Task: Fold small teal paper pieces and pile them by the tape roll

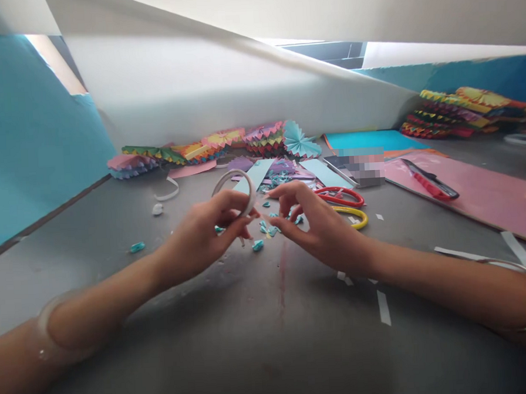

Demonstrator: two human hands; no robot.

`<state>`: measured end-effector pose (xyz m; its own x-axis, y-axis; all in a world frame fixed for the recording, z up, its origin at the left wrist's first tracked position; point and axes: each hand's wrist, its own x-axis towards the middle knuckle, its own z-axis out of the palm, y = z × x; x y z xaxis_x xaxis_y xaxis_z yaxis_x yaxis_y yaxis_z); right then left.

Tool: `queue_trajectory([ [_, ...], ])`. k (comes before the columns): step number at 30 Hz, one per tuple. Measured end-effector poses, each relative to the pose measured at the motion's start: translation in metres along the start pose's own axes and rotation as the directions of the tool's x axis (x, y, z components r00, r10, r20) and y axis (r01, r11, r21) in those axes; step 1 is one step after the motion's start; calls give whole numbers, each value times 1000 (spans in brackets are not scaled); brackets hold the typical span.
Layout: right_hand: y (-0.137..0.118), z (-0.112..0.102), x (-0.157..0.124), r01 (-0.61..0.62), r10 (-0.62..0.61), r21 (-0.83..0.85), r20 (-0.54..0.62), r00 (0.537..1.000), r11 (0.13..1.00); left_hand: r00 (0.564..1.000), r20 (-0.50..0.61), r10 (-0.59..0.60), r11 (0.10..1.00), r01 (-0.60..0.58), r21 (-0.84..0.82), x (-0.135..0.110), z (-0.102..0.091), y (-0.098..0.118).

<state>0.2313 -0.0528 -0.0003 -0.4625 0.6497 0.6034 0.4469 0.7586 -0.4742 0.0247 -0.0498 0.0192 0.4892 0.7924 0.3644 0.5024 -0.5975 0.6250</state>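
The left hand is grasping a white tape roll above the middle of the grey bench, the ring tilted, its axis running roughly across the view. The right hand is holding its fingers parted beside it, apparently empty, though a thin tape end cannot be excluded. Small teal paper bits are lying loose below; pleated paper fans are standing completed along the back edge, with loose pieces remaining.

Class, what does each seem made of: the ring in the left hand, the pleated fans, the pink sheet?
The ring looks like whitish adhesive tape, glossy, wound in layers. The pleated fans look like matte coloured paper, sharply creased. The pink sheet seems matte card or board, judging by its stiff, thick edge.
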Motion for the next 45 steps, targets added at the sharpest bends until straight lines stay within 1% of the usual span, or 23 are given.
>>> queue_trajectory([
  [2, -2, 0, 1, -6, 6, 17, -12, 1000, 1000, 996, 11, 90, 994, -91, 57, -5, 5, 7],
  [5, -3, 0, 2, 9, -10, 34, 34, 999, 999, 984, 43, 174, 978, -178, 108, -7, 10, 11],
  [7, -3, 1, 2, 58, -61, 43, 83, 995, 997, 984, 41, 175, 973, -179, 143, -6, 11, 10],
  [10, -2, 3, 1, 152, -153, 15, 151, 977, 988, 991, -35, 125, 966, -114, 232, -5, 12, 7],
  [14, 0, 3, 0, 130, -124, -201, 45, 991, 971, 990, -91, 112, 949, -80, 304, -4, 11, 4],
  [16, 1, 3, 2, 164, -166, -379, 28, 986, 911, 986, -75, 150, 934, -116, 338, -4, 11, 4],
  [19, 3, 2, 5, 337, -321, -600, 138, 937, 725, 976, -44, 213, 901, -179, 395, -6, 14, 5],
  [22, 4, 0, 8, 456, -436, -663, 211, 875, 593, 974, -33, 225, 875, -187, 446, -8, 15, 7],
  [24, 3, -1, 8, 511, -482, -628, 237, 844, 587, 979, -25, 201, 895, -173, 411, -9, 14, 10],
  [26, 0, -2, 7, 540, -501, -520, 228, 835, 662, 989, -1, 149, 955, -144, 259, -9, 12, 14],
  [28, -4, -1, 7, 465, -448, -343, 133, 884, 816, 995, 25, 101, 995, -102, 22, -9, 11, 19],
  [30, -7, 1, 7, 289, -291, -122, 4, 957, 950, 997, 13, 71, 984, -68, -165, -10, 12, 21],
  [31, -7, 1, 8, 184, -185, -19, -56, 981, 983, 998, -5, 64, 975, -63, -211, -11, 12, 21],
  [32, -6, 1, 9, 84, -76, 78, -100, 992, 993, 998, -20, 62, 972, -65, -227, -12, 12, 20],
  [34, 1, 0, 11, -110, 169, 243, -238, 956, 964, 997, -41, 66, 979, -73, -189, -13, 10, 14],
  [35, 5, 0, 11, -173, 251, 306, -236, 939, 936, 996, -55, 71, 989, -77, -127, -12, 8, 8],
  [36, 10, -1, 12, -208, 289, 335, -214, 933, 919, 994, -82, 73, 996, -76, -44, -9, 4, 0],
  [38, 17, -1, 10, -266, 317, 326, -112, 942, 907, 981, -180, 76, 962, -25, 272, -1, -8, -20],
  [39, 18, 0, 9, -269, 288, 316, -14, 957, 910, 975, -212, 73, 896, 30, 443, 4, -15, -31],
  [40, 18, 2, 8, -263, 247, 301, 91, 965, 917, 979, -195, 58, 823, 64, 565, 9, -21, -43],
  [42, 14, 5, 5, -223, 144, 278, 277, 950, 934, 994, -91, -59, 719, 106, 687, 17, -31, -63],
  [43, 12, 7, 3, -200, 108, 270, 321, 941, 942, 991, -30, -131, 700, 114, 705, 19, -34, -69],
  [45, 7, 9, 2, -182, 84, 245, 361, 929, 952, 988, -35, -153, 699, 133, 703, 20, -35, -70],
])
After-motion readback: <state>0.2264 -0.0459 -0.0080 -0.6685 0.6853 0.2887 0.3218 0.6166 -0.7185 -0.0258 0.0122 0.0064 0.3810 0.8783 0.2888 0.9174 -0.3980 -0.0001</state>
